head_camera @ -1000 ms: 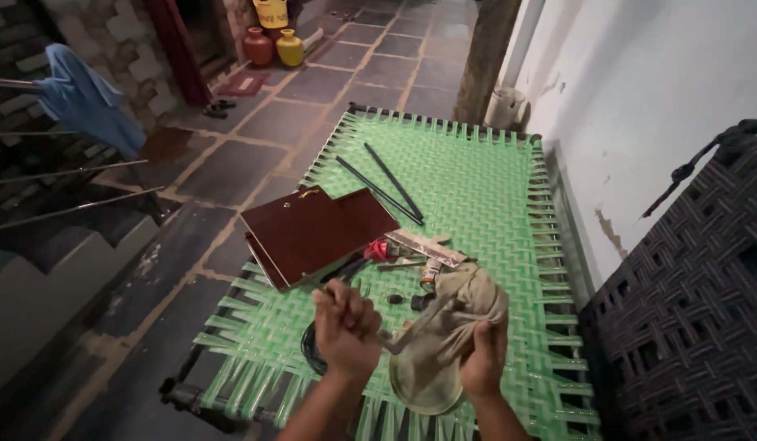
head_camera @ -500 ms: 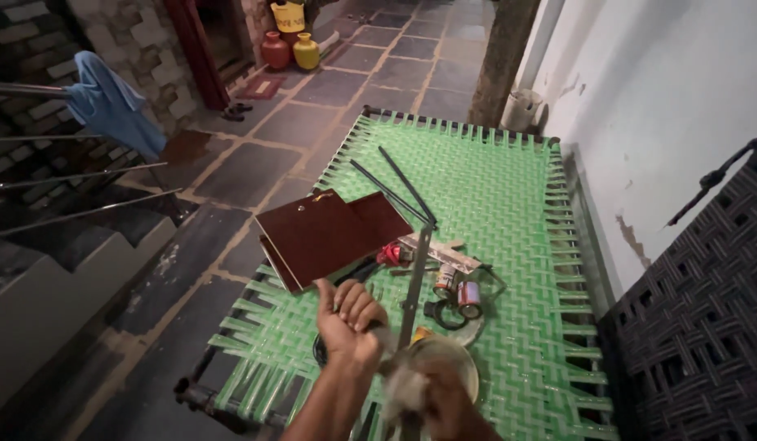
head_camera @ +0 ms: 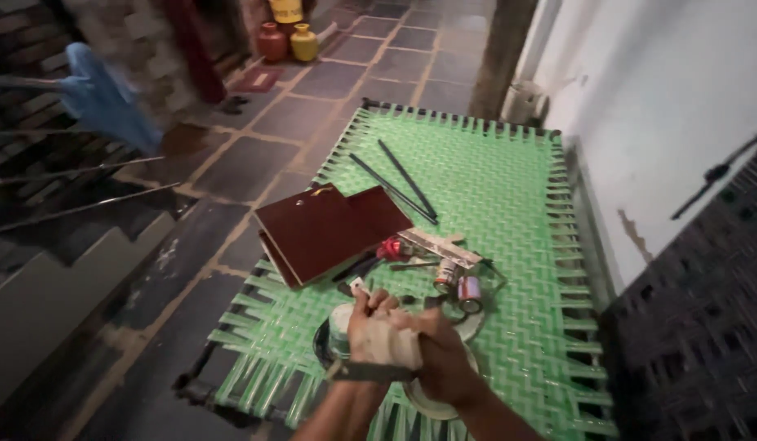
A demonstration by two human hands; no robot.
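Right, I'm looking down over a green woven cot (head_camera: pixel 493 171) and both hands are bunched together low in the frame. The left hand (head_camera: pixel 370 331) is clenched in a fist around a pale cloth (head_camera: pixel 391 347), which is wrapped over its knuckles, and a small light piece (head_camera: pixel 358 286) pokes up from the top of that fist; I can't tell what it is. The right hand (head_camera: pixel 440 351) is pressed against the left from the side, fingers curled over the same cloth, so both are gripping it. Under the hands a round pale plate (head_camera: pixel 431 402) shows on the weave.

Just beyond the hands there's a clutter on the cot: two small cylinders (head_camera: pixel 458 286) lying side by side, a flat pale wooden strip (head_camera: pixel 438 247) behind them, something red (head_camera: pixel 391 247) next to it. Left of that sits a dark brown board (head_camera: pixel 329 229), overhanging the cot's edge. Further up the weave, two thin dark rods (head_camera: pixel 399 186) lie angled, nearly touching at the near end.

Off to the left, a blue cloth (head_camera: pixel 105 94) hangs on a rail, and red and yellow pots (head_camera: pixel 287 41) stand on the stone floor beyond
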